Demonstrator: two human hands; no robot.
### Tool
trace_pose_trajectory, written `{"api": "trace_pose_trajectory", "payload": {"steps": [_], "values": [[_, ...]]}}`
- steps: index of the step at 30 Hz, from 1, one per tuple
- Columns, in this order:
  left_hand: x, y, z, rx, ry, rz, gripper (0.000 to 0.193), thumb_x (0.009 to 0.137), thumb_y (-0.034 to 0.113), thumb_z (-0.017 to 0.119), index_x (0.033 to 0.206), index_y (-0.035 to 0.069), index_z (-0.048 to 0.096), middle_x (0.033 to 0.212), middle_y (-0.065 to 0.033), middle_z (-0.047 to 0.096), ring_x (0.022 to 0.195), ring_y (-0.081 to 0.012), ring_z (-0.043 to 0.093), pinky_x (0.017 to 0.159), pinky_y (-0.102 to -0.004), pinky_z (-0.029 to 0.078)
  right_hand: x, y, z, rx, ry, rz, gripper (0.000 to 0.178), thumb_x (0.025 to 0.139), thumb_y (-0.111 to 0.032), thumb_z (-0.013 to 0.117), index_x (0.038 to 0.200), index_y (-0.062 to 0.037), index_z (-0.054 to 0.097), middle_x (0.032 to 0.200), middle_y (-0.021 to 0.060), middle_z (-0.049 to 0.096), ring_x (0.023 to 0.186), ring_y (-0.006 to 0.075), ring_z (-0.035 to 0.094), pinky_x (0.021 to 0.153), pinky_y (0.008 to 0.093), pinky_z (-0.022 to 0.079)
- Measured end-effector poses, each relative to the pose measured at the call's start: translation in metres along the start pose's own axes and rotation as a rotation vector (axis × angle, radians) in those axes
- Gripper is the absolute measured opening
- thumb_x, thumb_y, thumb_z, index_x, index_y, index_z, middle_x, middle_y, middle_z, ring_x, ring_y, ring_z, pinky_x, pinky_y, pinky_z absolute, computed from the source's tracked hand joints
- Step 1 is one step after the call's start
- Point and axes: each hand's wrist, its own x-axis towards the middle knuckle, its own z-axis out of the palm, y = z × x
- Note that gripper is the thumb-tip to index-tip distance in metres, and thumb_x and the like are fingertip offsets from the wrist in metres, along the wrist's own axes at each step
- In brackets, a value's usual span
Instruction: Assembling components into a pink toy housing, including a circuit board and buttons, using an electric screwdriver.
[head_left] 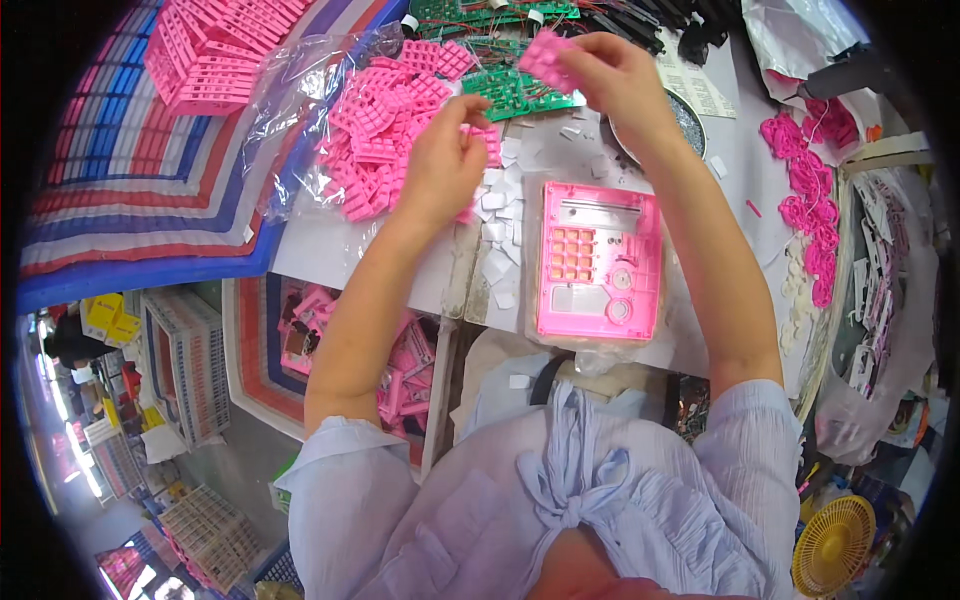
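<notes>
Across the pale worktable, pink plastic in many shapes. To the left, a big tray with a blue rim and a red, white and blue striped lining. Beside it on the tabletop, a loose heap of pink key pieces, with clear plastic film along its left side. Nearer the body and to the right, a pink casing, lying flat with the hollow side seemingly up; probably light and rigid, best gripped by the outer side walls. Beyond it, a round dish, partly hidden by the right forearm. Then the right hand, pinching one small block of keys between thumb and fingers, raised near the green circuit boards. Lower, the left hand, loosely curled at the right side of the heap (cannot tell about anything between its fingertips). As for the pinched block, likely very light, slightly springy, perhaps slick on the key faces and weak at any thin links. Best taken by opposite edges, with little pressure. Smallest, scattered white squares left of the casing.
</notes>
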Motion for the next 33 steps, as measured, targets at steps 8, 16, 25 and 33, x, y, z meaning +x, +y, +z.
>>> {"api": "trace_pose_trajectory", "payload": {"steps": [8,16,25,33], "values": [[-0.022,0.059,0.018,-0.332,0.038,0.127,0.042,0.096,0.021,0.066,0.13,-0.002,0.055,0.116,-0.0162,0.066,0.102,-0.0263,0.065,0.086,-0.0374,0.054,-0.063,-0.013,-0.005,-0.007,-0.079,-0.162,0.028,0.088,-0.015,0.072,0.112,-0.0014,0.067,0.088,0.0051,0.068,0.063,0.0078,0.054,0.052,0.0212,0.039],[-0.071,0.062,0.038,-1.053,-0.417,-0.257,0.033,0.106,0.018,0.05,0.13,-0.004,0.054,0.112,-0.0173,0.069,0.094,-0.0244,0.072,0.08,-0.0338,0.06,-0.123,-0.036,-0.019,-0.533,-0.159,-0.578,0.022,0.084,-0.006,0.071,0.106,-0.0025,0.069,0.096,0.0073,0.068,0.08,0.0144,0.06,0.061,0.0283,0.047],[-0.122,0.052,0.022,-0.195,-0.191,-0.06,0.033,0.09,0.012,0.071,0.12,0.0,0.064,0.102,-0.0098,0.07,0.077,-0.0124,0.065,0.059,-0.0267,0.049,-0.155,-0.007,-0.028,-0.569,-0.406,-0.192,0.018,0.086,-0.012,0.073,0.101,-0.0034,0.069,0.085,0.0071,0.065,0.074,0.0209,0.059,0.065,0.0328,0.048],[-0.124,0.035,0.051,0.2,-0.033,0.454,0.036,0.075,0.006,0.076,0.109,0.006,0.067,0.109,-0.0092,0.066,0.095,-0.0301,0.061,0.083,-0.0403,0.049,-0.138,0.015,-0.019,-0.915,-0.351,-0.379,0.015,0.083,-0.017,0.073,0.093,-0.0079,0.066,0.086,0.0092,0.066,0.086,0.0294,0.062,0.073,0.0413,0.052]]}}
